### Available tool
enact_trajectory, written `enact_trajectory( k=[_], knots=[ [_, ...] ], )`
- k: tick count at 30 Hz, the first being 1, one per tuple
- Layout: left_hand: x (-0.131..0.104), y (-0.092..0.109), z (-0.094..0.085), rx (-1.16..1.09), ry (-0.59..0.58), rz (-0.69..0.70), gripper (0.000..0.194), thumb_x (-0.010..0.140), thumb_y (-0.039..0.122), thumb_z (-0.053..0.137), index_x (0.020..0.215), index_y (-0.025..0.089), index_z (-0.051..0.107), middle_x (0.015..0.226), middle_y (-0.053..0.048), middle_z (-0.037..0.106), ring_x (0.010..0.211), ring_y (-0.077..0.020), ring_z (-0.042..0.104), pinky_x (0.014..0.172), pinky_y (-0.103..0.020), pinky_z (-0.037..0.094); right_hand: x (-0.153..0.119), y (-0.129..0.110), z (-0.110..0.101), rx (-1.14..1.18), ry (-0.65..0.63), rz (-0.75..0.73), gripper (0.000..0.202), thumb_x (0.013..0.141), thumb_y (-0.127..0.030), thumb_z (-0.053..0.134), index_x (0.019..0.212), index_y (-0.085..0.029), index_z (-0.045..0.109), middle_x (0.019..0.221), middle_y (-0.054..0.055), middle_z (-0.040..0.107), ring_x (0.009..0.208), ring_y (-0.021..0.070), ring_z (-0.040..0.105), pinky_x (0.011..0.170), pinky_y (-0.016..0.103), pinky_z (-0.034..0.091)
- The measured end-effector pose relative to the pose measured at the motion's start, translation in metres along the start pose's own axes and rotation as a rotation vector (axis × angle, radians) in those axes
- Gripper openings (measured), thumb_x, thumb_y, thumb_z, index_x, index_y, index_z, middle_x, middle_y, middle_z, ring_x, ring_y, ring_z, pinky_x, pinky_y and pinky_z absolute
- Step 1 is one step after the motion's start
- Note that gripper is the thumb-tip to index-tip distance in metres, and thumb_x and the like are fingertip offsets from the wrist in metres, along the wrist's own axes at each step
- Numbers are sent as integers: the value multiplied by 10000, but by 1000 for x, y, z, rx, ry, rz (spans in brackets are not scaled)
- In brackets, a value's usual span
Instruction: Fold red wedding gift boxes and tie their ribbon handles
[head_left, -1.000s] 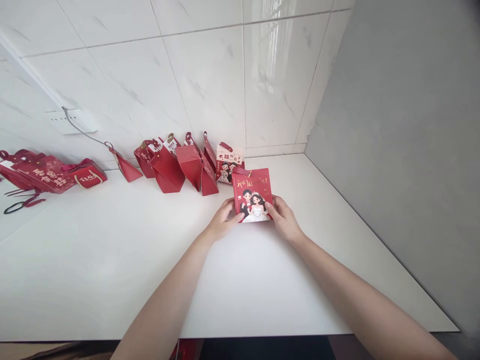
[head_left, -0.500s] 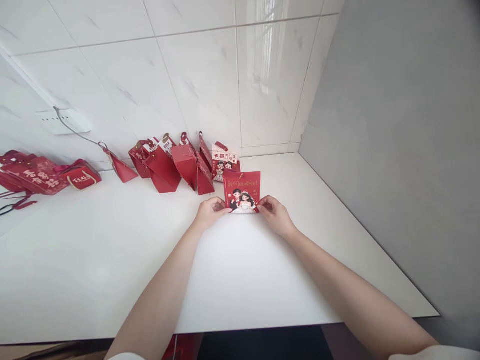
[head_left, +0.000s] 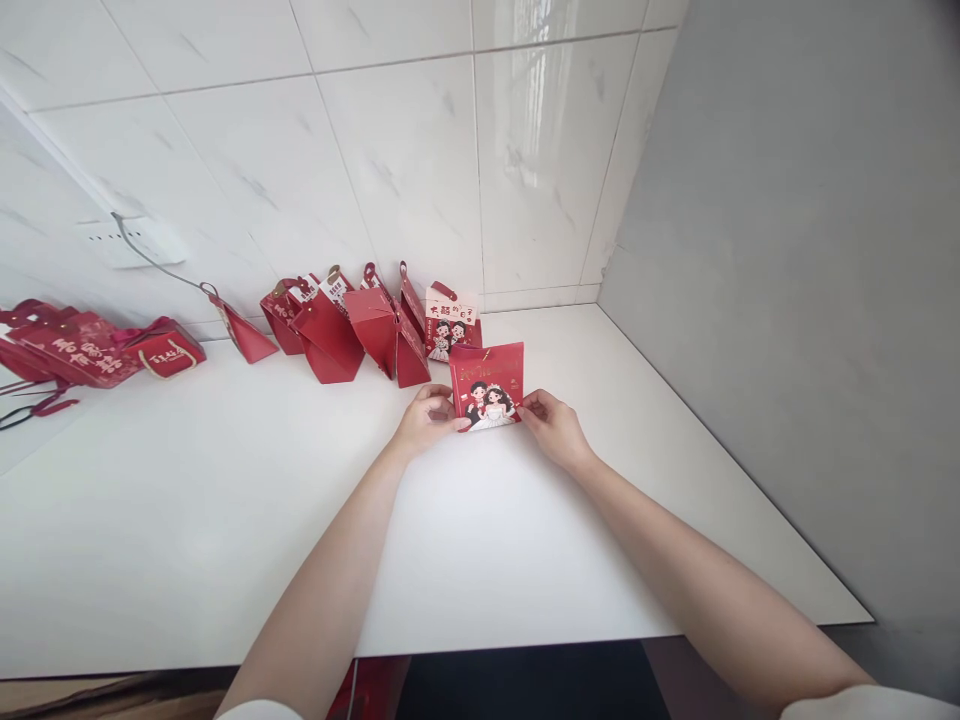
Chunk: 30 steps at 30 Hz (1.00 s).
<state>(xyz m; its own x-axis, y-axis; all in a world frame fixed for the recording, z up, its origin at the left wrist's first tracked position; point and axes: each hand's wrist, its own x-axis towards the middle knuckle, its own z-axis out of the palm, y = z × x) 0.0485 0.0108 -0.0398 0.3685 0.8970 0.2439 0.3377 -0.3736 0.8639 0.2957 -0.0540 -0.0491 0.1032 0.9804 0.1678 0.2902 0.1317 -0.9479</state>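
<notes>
A red wedding gift box point(head_left: 489, 385), printed with a bride and groom and gold lettering, stands upright on the white table between my hands. My left hand point(head_left: 429, 420) grips its lower left edge, thumb at the front and fingers curled behind. At the lower right edge, my right hand point(head_left: 553, 425) pinches the box between thumb and fingers. Directly behind it is a pink-topped wedding box point(head_left: 452, 325) with two cartoon figures, partly covered by the held one. The back and base of the held box are hidden.
Several red folded boxes point(head_left: 328, 340) stand along the tiled wall to the left. Further left are a red box with a rope handle point(head_left: 171, 350), more red bags point(head_left: 71, 345) and a black cord loop point(head_left: 16, 415). A grey panel point(head_left: 795, 250) borders the table's right side.
The held box has turned and tilted slightly, its lower left corner now a little lower. Both hands keep their grip on it, having shifted slightly to the right.
</notes>
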Motion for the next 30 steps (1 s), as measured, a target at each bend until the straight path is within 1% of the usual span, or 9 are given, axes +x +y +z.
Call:
enact_trajectory(
  k=[3,5,7,11,14,20,24,27,30],
  knots=[
    [-1,6,3,12,-39,24,343,653,395,814,926,201,740,1324,-95,533,1184,-287,538,920,-376,487,0,-2,0,-65,57,-89,159,863,-363,512,922,-225,565,958,67,674,850,233,629,779,383,488],
    [-2,9,6,5,-46,37,358,672,382,802,975,204,735,1242,-97,584,1127,-279,565,922,-383,480,-4,-10,-2,-168,194,-266,248,876,-348,512,1079,-210,550,1175,130,608,1054,271,596,899,440,474],
    [-3,13,10,23,-19,74,337,664,371,809,949,205,741,1152,-96,611,1058,-270,585,915,-385,479,-10,-24,-3,-314,312,-474,331,889,-321,521,1204,-222,527,1374,149,482,1277,301,463,1057,502,368],
    [-7,26,20,78,11,183,279,690,343,794,949,250,748,1144,-82,591,1042,-260,597,950,-385,463,-25,-51,1,-585,268,-683,364,915,-316,530,1276,-342,557,1538,61,322,1413,343,294,1167,581,123],
    [-12,36,26,74,-21,201,246,746,331,747,988,289,742,1215,-63,571,1065,-249,600,981,-374,445,-29,-59,6,-702,215,-720,431,918,-369,540,1346,-404,504,1576,34,257,1436,365,242,1161,614,67],
    [-14,37,31,123,-38,179,311,724,341,765,1027,279,733,1220,-65,578,1116,-271,584,1024,-380,424,-24,-51,-6,-594,280,-602,574,950,-374,491,1493,-374,304,1613,53,124,1454,367,201,1140,633,161],
    [-8,26,29,-10,-40,119,349,746,359,747,1066,231,694,1245,-79,591,1144,-267,575,999,-378,449,-19,-40,-10,-365,244,-530,622,956,-404,484,1521,-345,233,1618,60,120,1470,317,185,1158,550,234],
    [-4,20,24,-227,-35,-22,375,760,398,733,1060,192,645,1118,-71,649,1045,-236,614,934,-371,482,-10,-23,-6,-132,232,-306,797,908,-498,543,1546,-279,119,1607,107,170,1463,304,211,1165,525,240],
    [-1,19,16,-333,13,-110,334,769,460,716,896,172,604,952,-37,664,908,-193,623,859,-327,480,-1,-5,-1,126,71,-11,767,861,-564,577,1487,-255,259,1549,143,315,1383,285,381,1102,482,353]
  ],
)
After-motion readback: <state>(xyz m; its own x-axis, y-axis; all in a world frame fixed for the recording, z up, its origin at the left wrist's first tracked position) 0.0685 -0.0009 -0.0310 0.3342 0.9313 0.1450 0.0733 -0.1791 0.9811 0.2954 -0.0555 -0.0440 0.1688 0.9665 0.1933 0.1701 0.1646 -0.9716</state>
